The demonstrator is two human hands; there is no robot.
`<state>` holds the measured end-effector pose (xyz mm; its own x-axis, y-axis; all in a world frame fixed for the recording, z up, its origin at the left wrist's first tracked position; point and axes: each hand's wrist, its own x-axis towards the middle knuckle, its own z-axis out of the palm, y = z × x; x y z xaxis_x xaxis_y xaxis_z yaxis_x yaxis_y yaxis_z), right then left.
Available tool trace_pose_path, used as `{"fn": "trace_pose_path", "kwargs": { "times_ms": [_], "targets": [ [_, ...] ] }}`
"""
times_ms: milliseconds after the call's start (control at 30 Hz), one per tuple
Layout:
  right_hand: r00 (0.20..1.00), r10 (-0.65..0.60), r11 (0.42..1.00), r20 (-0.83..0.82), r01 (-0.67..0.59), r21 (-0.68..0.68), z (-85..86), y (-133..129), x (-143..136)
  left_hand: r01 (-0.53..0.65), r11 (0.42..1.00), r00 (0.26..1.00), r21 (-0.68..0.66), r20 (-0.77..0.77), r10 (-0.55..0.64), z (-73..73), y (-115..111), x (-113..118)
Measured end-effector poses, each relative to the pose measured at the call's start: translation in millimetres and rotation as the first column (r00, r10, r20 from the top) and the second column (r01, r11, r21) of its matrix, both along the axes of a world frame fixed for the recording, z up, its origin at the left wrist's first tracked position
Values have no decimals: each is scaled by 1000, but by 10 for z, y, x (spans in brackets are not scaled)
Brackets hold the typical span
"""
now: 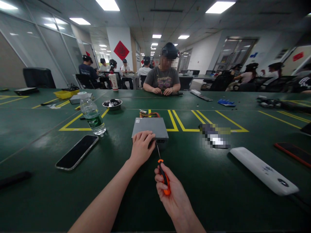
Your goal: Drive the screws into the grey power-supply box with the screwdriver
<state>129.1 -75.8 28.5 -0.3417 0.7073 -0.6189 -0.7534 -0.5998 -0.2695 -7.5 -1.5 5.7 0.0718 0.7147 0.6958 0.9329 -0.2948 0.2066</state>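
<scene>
A grey metal computer power supply [150, 126] lies on the green table in front of me, a bundle of coloured wires [152, 114] coming out at its far side. Fingers of my left hand [143, 144] rest over its top near edge, with the thumb down at the front face, gripping it. In my right hand [167, 187] is an orange and black screwdriver [164, 178], fingers wrapped round the handle. Its thin shaft points up at the front face of the power supply, below the socket; whether the tip touches a screw is too small to tell.
Left of the power supply stand a water bottle [92, 115] and a phone [77, 152]. A metal bowl [112, 104] sits farther back. To the right lie a white oblong device [263, 170] and a red-edged phone [295, 153]. A person [162, 76] sits across the table.
</scene>
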Motion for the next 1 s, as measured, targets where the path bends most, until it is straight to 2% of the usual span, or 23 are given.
{"fn": "trace_pose_path", "kwargs": {
  "times_ms": [267,533,1000],
  "targets": [
    [998,51,999,-43,-51,-3,-14,25,7,-5,1000,1000,2,8,5,-8,3,4],
    [1000,-10,1000,-3,10,20,-111,-11,179,-7,1000,1000,14,2,7,-14,10,4],
    [999,-32,999,-6,32,29,-89,62,233,-8,1000,1000,22,-3,8,-5,11,2]
  ]
}}
